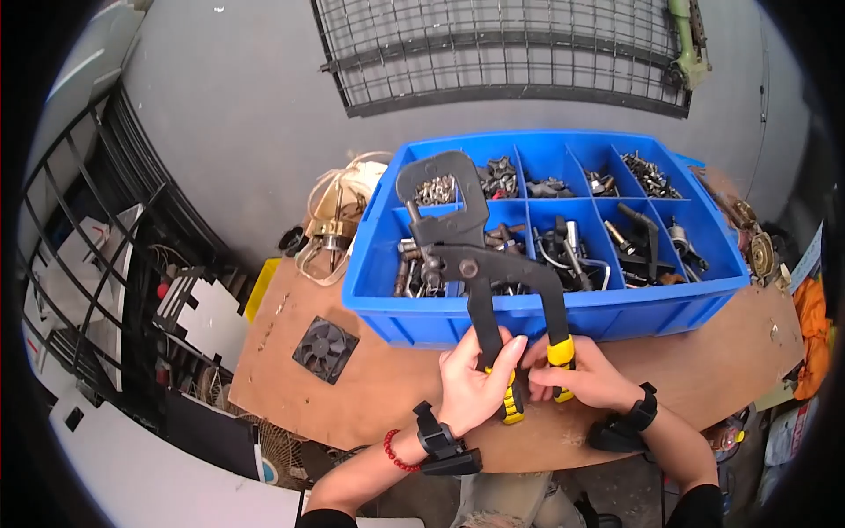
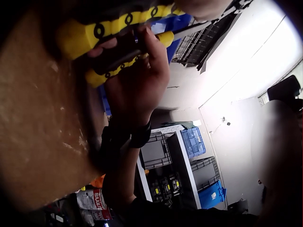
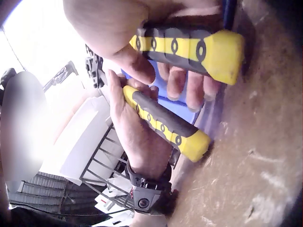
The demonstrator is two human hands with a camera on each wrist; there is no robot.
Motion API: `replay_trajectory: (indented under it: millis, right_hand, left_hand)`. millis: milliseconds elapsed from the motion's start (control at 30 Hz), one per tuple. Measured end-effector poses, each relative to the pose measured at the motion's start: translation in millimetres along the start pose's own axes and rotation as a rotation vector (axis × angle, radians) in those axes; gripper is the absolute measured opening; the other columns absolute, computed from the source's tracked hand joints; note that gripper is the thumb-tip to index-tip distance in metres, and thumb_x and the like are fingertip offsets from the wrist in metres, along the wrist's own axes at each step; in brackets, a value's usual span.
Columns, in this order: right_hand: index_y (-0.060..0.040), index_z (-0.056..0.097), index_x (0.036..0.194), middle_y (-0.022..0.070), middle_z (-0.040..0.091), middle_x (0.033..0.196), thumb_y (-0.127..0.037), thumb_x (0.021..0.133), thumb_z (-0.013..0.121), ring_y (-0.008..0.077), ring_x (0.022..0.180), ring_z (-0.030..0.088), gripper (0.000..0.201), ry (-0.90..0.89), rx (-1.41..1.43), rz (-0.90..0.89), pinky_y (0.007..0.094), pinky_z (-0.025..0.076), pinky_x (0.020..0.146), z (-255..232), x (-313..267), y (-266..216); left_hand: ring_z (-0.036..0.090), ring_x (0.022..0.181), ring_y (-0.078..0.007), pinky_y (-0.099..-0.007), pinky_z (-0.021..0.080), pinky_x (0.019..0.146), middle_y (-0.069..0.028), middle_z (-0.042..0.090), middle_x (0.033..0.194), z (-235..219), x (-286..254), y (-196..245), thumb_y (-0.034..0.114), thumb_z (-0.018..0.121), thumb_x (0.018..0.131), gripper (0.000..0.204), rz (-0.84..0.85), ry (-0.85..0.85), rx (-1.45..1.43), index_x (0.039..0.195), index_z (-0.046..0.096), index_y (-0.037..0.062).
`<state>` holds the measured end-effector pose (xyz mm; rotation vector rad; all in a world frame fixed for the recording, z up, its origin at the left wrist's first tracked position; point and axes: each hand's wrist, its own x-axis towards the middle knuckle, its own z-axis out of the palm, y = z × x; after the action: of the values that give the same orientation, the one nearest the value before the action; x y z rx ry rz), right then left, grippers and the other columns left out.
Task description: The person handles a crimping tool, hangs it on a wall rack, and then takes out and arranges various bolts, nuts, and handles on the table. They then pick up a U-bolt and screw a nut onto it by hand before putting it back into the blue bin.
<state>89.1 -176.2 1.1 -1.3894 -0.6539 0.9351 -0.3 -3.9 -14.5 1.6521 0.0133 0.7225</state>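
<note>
I hold a large black plier-like tool point(image 1: 458, 255) upright above the wooden table point(image 1: 370, 387), its C-shaped head reaching over a blue compartment bin point(image 1: 546, 312). My left hand point(image 1: 480, 387) grips the left yellow-and-black handle point(image 1: 510, 403). My right hand point(image 1: 590, 378) grips the right handle point(image 1: 561, 354). The right wrist view shows my right hand's fingers point(image 3: 180, 80) curled round one handle point(image 3: 189, 47) and my left hand point(image 3: 137, 137) round the other point(image 3: 165, 124). In the left wrist view both handles point(image 2: 113, 28) appear at the top, with my right hand point(image 2: 137, 80) wrapped on one.
The bin's compartments hold several metal fittings, screws and small parts point(image 1: 572, 242). A small black fan point(image 1: 325, 348) lies on the table's left part, a tangle of tubing and brass pieces point(image 1: 339, 220) behind it. A wire grid point(image 1: 502, 53) lies on the floor beyond, black racks point(image 1: 106, 246) at left.
</note>
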Motion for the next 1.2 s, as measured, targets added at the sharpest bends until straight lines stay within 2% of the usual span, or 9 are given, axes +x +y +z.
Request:
replay_trajectory:
  millis: [67,100,200,267,300,500,733,900,1200]
  right_hand:
    - [-0.0027,0.060,0.102,0.0019,0.062,0.076,-0.015,0.097,0.066,0.0087,0.063,0.057,0.014,-0.044,-0.047,-0.057,0.0255,0.043,0.055,0.0,-0.8,1.1]
    - [-0.0054,0.061,0.087,-0.0022,0.057,0.068,-0.020,0.096,0.070,0.0058,0.056,0.049,0.019,0.005,0.097,-0.048,0.0251,0.036,0.050,4.6,-2.6,3.6]
    - [-0.0080,0.058,0.071,-0.0057,0.051,0.061,-0.023,0.093,0.073,0.0032,0.054,0.044,0.031,0.115,-0.024,-0.123,0.0243,0.031,0.049,-1.7,-5.9,0.9]
    - [-0.0086,0.057,0.065,-0.0069,0.050,0.060,-0.021,0.092,0.075,0.0021,0.053,0.041,0.035,0.155,0.019,-0.137,0.0235,0.029,0.048,-2.3,-4.4,6.0]
    - [-0.0080,0.058,0.066,-0.0067,0.050,0.060,-0.019,0.092,0.074,0.0022,0.052,0.041,0.033,0.155,0.060,-0.143,0.0232,0.028,0.047,-2.7,-3.1,8.2]
    - [-0.0083,0.050,0.064,-0.0017,0.046,0.055,-0.010,0.091,0.069,0.0069,0.046,0.040,0.033,0.214,0.198,-0.239,0.0251,0.030,0.044,-10.4,-0.7,14.9]
    - [-0.0095,0.045,0.063,-0.0013,0.041,0.053,-0.010,0.090,0.068,0.0090,0.044,0.038,0.035,0.285,0.260,-0.236,0.0274,0.031,0.044,-4.9,3.2,5.8]
    - [-0.0066,0.049,0.060,-0.0002,0.046,0.054,-0.010,0.091,0.069,0.0090,0.045,0.043,0.037,0.333,0.065,-0.185,0.0267,0.031,0.044,-2.6,-1.2,-7.7]
    - [-0.0081,0.054,0.058,-0.0043,0.048,0.053,-0.014,0.092,0.069,0.0041,0.046,0.042,0.037,0.332,-0.035,-0.203,0.0238,0.031,0.045,2.7,-9.2,-12.8]
  left_hand:
    - [0.059,0.066,-0.0049,-0.0216,0.046,0.057,-0.0012,0.065,0.072,-3.1,0.0,8.1,0.009,0.068,0.094,0.011,0.010,-0.005,0.014,0.093,0.060,0.0017]
    - [0.059,0.066,-0.0052,-0.0217,0.046,0.057,-0.0013,0.065,0.071,-3.9,-0.4,7.9,0.009,0.068,0.094,0.011,0.023,-0.008,-0.009,0.093,0.060,0.0018]
    - [0.061,0.067,-0.0075,-0.0237,0.049,0.060,-0.0026,0.066,0.077,-8.3,1.2,4.4,-0.001,0.067,0.087,0.007,0.041,-0.071,-0.015,0.090,0.061,0.0020]
    - [0.057,0.069,-0.0056,-0.0248,0.048,0.060,0.0003,0.063,0.077,-7.5,4.3,-7.6,0.003,0.080,0.081,0.019,0.163,-0.173,0.022,0.089,0.063,0.0030]
    - [0.061,0.074,-0.0088,-0.0241,0.051,0.065,-0.0027,0.065,0.083,-9.0,6.3,8.0,-0.005,0.073,0.081,0.014,0.095,-0.292,0.054,0.087,0.063,0.0025]
    - [0.054,0.068,-0.0022,-0.0224,0.043,0.057,0.0046,0.059,0.072,-5.0,9.7,1.0,0.021,0.073,0.095,0.022,-0.258,-0.639,-0.082,0.081,0.063,0.0058]
    - [0.044,0.053,-0.0029,-0.0247,0.033,0.046,0.0062,0.049,0.059,-6.8,10.3,-3.5,0.033,0.068,0.097,0.038,-0.305,-0.453,-0.095,0.071,0.058,0.0084]
    - [0.042,0.055,-0.0026,-0.0306,0.033,0.046,0.0042,0.051,0.054,-10.6,12.1,-0.6,0.025,0.071,0.092,0.039,-0.218,-0.157,0.075,0.064,0.059,0.0002]
    - [0.041,0.054,-0.0025,-0.0312,0.033,0.044,0.0036,0.050,0.051,-25.0,24.7,10.5,0.023,0.074,0.090,0.042,-0.139,-0.148,0.225,0.059,0.059,-0.0014]
